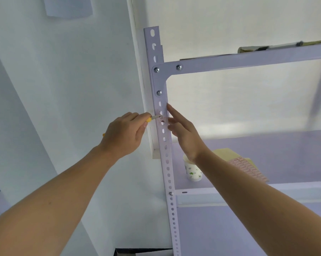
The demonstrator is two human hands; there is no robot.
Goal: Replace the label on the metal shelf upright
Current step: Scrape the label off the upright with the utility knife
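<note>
One left hand (122, 133), one right hand (185, 133), one upright (168, 172), one yellow-handled tool (153, 118), one paper cup (192, 172), one label sheet (248, 169), and four bolts (156, 69), possibly more out of sight.

Upright (163, 137) sits at the shelf's (266, 145) front-left corner; cup (192, 170) stands just right of it, label sheet (248, 169) right of the cup. Left hand (124, 134) is left of the upright, tool (155, 117) tip on its face; right hand (185, 133) touches its right edge.
</note>
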